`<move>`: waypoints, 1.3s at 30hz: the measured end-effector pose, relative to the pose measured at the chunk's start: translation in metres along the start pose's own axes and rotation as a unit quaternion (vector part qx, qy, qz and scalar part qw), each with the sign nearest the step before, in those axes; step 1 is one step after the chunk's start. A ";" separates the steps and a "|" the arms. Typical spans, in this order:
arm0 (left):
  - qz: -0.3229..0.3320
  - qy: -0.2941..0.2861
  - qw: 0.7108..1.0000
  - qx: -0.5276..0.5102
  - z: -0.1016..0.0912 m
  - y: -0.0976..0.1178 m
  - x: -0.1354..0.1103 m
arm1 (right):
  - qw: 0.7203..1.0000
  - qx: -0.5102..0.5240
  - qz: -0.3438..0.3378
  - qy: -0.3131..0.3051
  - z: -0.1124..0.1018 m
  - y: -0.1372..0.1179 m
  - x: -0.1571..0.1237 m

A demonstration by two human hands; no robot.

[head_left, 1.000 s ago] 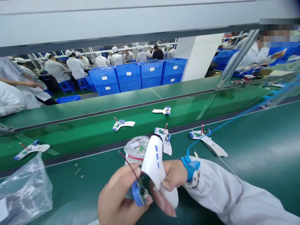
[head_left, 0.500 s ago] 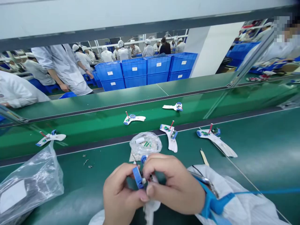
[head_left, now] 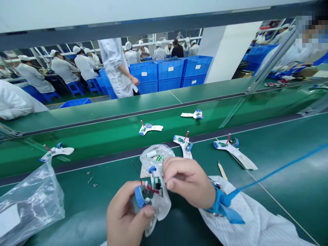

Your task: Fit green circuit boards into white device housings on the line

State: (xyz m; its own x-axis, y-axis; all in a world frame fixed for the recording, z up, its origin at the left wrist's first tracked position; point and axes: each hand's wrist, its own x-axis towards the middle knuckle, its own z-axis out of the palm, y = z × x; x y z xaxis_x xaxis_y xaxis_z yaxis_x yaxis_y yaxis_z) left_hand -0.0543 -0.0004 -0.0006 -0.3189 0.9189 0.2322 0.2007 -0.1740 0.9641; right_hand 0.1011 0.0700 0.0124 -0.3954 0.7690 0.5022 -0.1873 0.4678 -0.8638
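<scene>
My left hand (head_left: 125,215) grips a white plastic half-shell (head_left: 157,201) with its open side up, showing a green circuit board, red and black wires and blue end parts. My right hand (head_left: 188,181) hovers just right of it, fingers curled and pinched at the board's edge; what they pinch is too small to name. A blue wrist strap (head_left: 220,205) with a blue cord sits on my right wrist. Beyond my hands lies a small clear bag of parts (head_left: 156,157).
Two more open shells (head_left: 183,143) (head_left: 234,150) lie on the green mat, with a wooden stick (head_left: 221,171) near them. Three others (head_left: 150,128) (head_left: 193,114) (head_left: 56,152) rest on the conveyor belt. A large clear bag (head_left: 28,201) sits at left. Workers and blue crates (head_left: 169,73) fill the background.
The shell has been turned over from white back up to open side up. My right hand has let go of it and now pinches at the board. A person walked across the background.
</scene>
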 end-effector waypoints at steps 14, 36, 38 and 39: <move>-0.032 0.003 0.993 -0.109 0.001 0.004 0.004 | 0.987 -0.072 0.098 -0.102 0.012 -0.006 0.009; -0.104 0.044 0.991 -0.071 0.007 -0.004 -0.010 | 0.996 -0.061 0.058 -0.039 0.019 -0.012 0.010; -0.096 0.044 0.992 -0.072 0.007 -0.002 -0.013 | 0.994 -0.088 0.044 -0.051 0.018 -0.015 0.012; -0.088 0.045 0.993 -0.072 0.007 -0.002 -0.013 | 0.993 -0.100 0.037 -0.058 0.017 -0.015 0.012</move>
State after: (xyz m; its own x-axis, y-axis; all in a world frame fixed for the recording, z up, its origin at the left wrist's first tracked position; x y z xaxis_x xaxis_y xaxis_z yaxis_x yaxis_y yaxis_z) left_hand -0.0443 -0.0100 -0.0066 -0.4192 0.9057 0.0631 0.0022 -0.0685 0.9977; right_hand 0.0835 0.0647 0.0313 -0.5041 0.7545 0.4203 0.0229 0.4982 -0.8668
